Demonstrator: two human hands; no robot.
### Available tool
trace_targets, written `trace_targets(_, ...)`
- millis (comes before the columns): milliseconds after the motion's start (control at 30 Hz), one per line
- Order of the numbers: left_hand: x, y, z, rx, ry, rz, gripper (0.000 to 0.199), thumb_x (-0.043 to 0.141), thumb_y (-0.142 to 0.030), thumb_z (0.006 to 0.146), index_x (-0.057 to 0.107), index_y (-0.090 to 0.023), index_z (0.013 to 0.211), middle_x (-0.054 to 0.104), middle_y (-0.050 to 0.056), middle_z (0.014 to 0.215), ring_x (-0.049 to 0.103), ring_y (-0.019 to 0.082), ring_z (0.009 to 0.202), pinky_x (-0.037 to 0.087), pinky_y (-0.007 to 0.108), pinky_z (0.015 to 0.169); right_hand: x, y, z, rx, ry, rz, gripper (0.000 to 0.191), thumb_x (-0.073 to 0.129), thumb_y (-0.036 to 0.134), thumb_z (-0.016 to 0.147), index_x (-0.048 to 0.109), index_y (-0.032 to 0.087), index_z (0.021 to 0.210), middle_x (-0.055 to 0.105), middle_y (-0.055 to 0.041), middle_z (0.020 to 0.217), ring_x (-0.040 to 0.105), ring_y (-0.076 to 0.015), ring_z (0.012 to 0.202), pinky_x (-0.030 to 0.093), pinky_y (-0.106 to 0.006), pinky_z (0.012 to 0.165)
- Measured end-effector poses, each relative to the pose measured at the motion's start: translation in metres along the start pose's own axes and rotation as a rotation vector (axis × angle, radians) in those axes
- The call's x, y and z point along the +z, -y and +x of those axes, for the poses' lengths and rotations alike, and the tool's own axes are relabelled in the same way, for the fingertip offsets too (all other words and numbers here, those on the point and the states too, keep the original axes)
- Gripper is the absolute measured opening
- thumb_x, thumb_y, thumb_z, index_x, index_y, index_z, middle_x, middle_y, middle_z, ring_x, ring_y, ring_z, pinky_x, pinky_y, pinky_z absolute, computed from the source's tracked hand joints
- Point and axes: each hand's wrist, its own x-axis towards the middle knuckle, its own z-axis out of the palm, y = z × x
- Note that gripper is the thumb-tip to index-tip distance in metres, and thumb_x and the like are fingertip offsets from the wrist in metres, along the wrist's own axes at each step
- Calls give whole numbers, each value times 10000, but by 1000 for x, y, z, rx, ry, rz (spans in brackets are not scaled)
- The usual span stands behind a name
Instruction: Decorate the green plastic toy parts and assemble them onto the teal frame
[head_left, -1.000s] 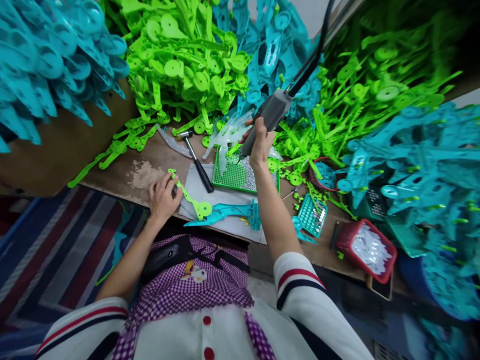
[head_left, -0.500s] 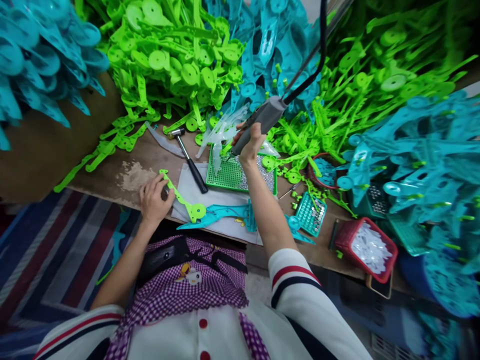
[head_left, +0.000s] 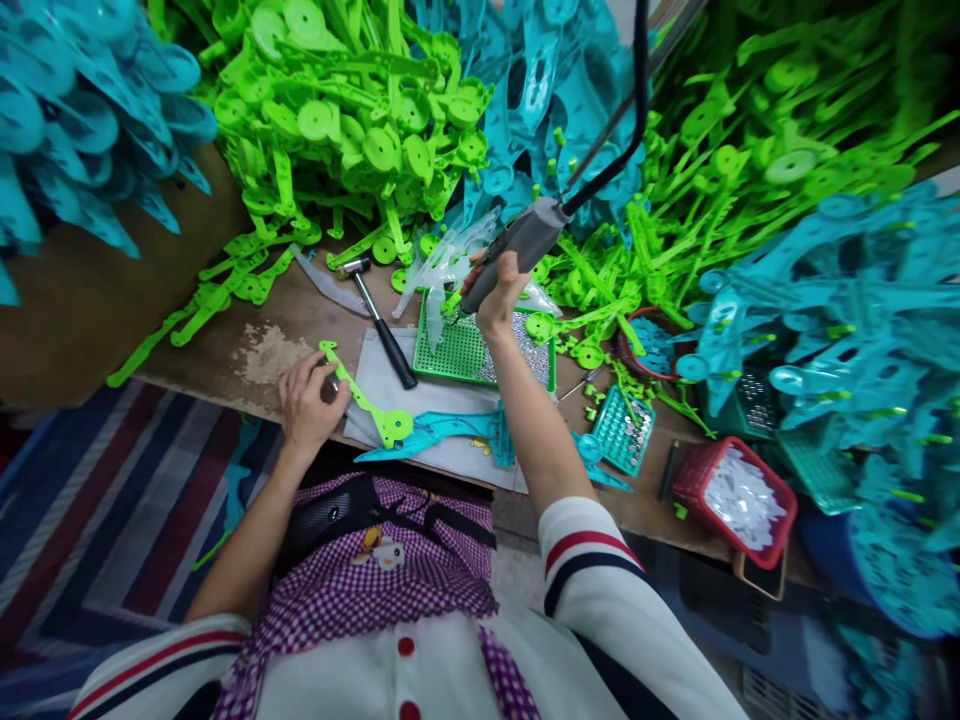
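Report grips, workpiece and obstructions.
Right grip holding grey cylindrical corded tool over green plastic tray. Left grip curled beside lime-green disc-ended plastic piece, contact unclear. Black-handled metal hammer between left grip and tray.

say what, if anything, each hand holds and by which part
Right hand: the grey tool, by its lower body. Left hand: seemingly a dark thing, mostly hidden; where it is gripped cannot be told.

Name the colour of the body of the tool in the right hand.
The tool has a grey body, shown best in the head view.
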Motion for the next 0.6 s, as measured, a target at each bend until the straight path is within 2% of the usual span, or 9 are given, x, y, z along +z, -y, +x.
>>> trace_targets(133,2,2,0,10,-14,-13,231,546,-339,875,659,-231,1045,649,105,1278,578,284,1208,364,443,1061,0,-1,0,-10,19,31,735,310,828,814,670,193,896,561,-3,579,638,-161,547,526,-310,486)
trace_targets(233,5,4,0,13,-35,-36,249,555,-338,860,669,-204,1037,654,125,1268,580,293,1203,353,447,1058,2,5,-1,34,-24,91,709,346,830,793,678,205,826,516,26,520,607,-139,495,498,-281,466)
trace_targets(433,8,7,0,55,-75,-47,253,555,-337,860,679,-196,1029,663,131,1255,595,290,1175,372,431,1026,2,24,-3,70,-92,165,646,437,798,757,689,212,861,479,63,483,554,-109,443,438,-244,436)
trace_targets(600,9,7,-1,66,-70,-29,242,546,-324,871,680,-201,1031,659,126,1271,596,285,1174,365,434,1031,-6,48,-1,44,-116,188,690,367,843,746,655,221,832,459,63,491,505,-95,409,393,-239,411)
